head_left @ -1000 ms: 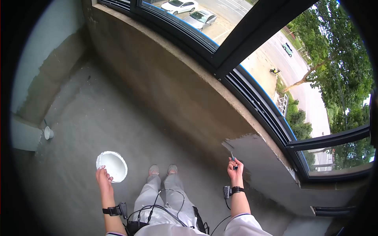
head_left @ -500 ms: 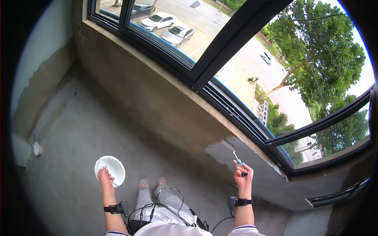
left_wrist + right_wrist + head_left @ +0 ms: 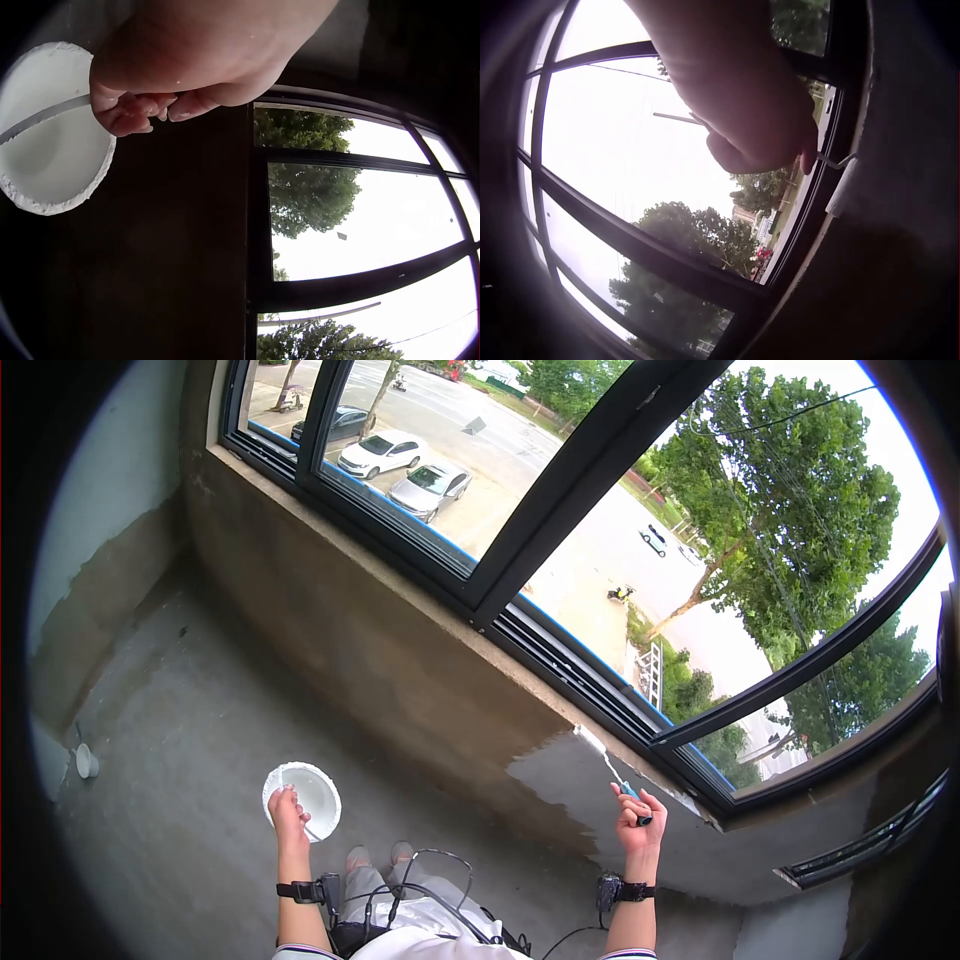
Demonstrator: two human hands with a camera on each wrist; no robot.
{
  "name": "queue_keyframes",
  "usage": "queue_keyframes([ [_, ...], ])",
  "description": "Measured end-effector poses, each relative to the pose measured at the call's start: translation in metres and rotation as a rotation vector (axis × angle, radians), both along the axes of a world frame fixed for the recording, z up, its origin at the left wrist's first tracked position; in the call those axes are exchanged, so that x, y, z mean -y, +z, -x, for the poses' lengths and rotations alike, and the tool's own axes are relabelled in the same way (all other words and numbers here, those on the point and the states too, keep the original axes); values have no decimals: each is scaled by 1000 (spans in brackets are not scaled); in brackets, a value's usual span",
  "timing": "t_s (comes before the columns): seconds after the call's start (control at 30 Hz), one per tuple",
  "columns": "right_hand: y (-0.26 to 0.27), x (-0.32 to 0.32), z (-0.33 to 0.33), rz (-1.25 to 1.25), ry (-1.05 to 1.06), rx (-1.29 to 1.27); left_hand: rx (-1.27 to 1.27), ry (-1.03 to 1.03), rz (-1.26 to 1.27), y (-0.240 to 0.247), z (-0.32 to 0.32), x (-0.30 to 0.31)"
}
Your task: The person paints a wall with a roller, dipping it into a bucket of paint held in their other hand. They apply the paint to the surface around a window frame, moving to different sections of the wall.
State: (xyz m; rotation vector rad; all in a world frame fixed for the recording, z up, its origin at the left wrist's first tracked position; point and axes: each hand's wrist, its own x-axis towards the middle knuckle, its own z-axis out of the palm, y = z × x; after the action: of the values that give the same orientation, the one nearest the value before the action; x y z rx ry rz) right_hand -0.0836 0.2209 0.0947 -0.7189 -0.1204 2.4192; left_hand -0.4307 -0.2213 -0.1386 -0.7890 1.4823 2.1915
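Observation:
In the head view my right hand (image 3: 638, 820) grips the blue and black handle of a small paint roller (image 3: 591, 739). The white roller lies against the top of the wall, just below the sill; the right wrist view shows the roller (image 3: 844, 187) at that edge. Grey wet coating (image 3: 560, 780) covers the wall around and below it, beside bare brown wall (image 3: 420, 670). My left hand (image 3: 290, 818) holds a white bucket (image 3: 325, 792) by its handle strip. The left wrist view shows fingers curled round the strip (image 3: 52, 112) across the bucket's mouth.
A dark-framed window (image 3: 480, 585) runs above the low wall, with a stone sill (image 3: 400, 585) beneath it. A small white cup-like container (image 3: 87, 762) stands on the floor at the far left. Black cables (image 3: 440, 855) hang in front of my body.
The roller has moved up the wall to the edge below the sill, and the grey coated patch shows wider. The view has shifted; the left hand still holds the bucket.

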Motion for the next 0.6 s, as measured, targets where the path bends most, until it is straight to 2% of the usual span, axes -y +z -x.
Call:
queue_keyframes([
  [0.13, 5, -3, -1, 38, -13, -13, 0, -29, -12, 0, -2, 1],
  [0.2, -6, -10, -2, -206, -10, 43, 18, -40, 28, -7, -2, 6],
  [0.3, -4, -17, -8, -255, -39, 60, 7, -18, 38, -16, -4, 18],
  [0.43, 10, 6, -16, -131, -7, -14, 24, 21, 51, -17, -1, 29],
  [0.6, -13, 35, 0, -24, 51, -5, 43, 79, 62, -16, -4, 33],
])
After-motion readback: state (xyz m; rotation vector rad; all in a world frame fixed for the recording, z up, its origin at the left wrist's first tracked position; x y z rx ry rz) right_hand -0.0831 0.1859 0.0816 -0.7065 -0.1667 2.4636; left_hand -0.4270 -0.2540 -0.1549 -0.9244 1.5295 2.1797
